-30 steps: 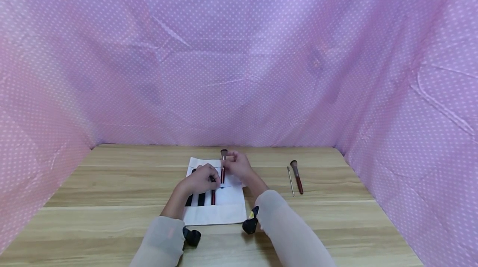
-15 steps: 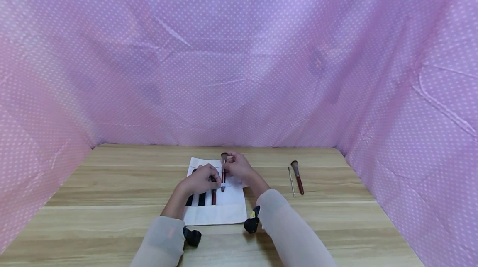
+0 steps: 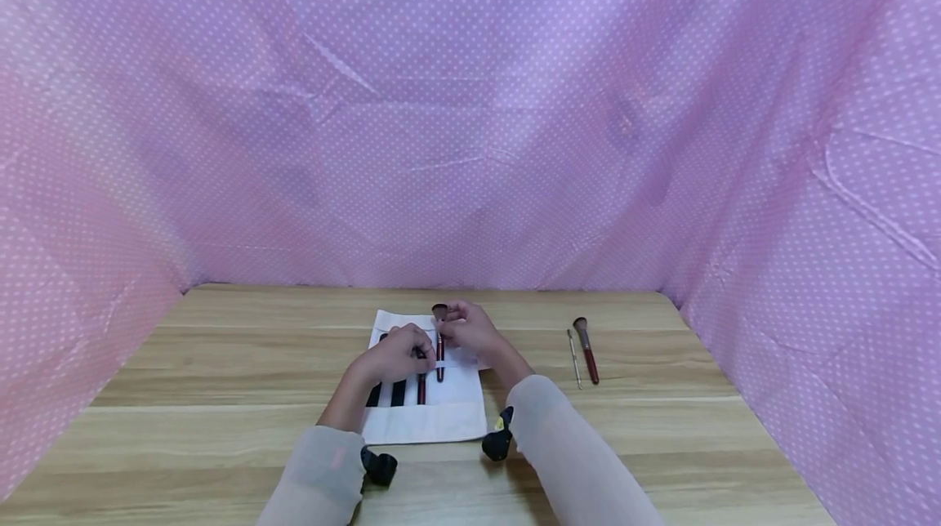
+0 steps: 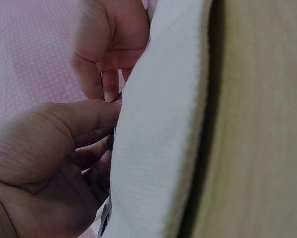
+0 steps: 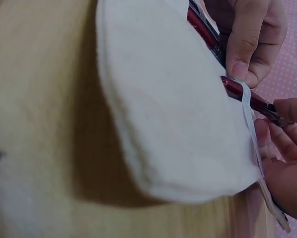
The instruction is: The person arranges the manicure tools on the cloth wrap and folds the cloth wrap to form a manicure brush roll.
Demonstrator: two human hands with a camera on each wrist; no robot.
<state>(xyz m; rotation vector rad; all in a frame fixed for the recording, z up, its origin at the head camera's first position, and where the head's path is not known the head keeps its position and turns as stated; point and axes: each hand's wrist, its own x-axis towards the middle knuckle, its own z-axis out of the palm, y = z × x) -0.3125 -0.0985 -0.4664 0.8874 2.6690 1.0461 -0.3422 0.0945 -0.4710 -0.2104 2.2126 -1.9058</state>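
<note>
The right hand pinches a red-handled brush near its bristles; its handle passes under a strap pinched by the left hand.

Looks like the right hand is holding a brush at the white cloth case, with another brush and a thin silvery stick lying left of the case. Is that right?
Not quite: the other brush and the thin silvery stick lie to the right of the white cloth case, as the head view shows. The right hand is indeed holding a brush at the case.
</note>
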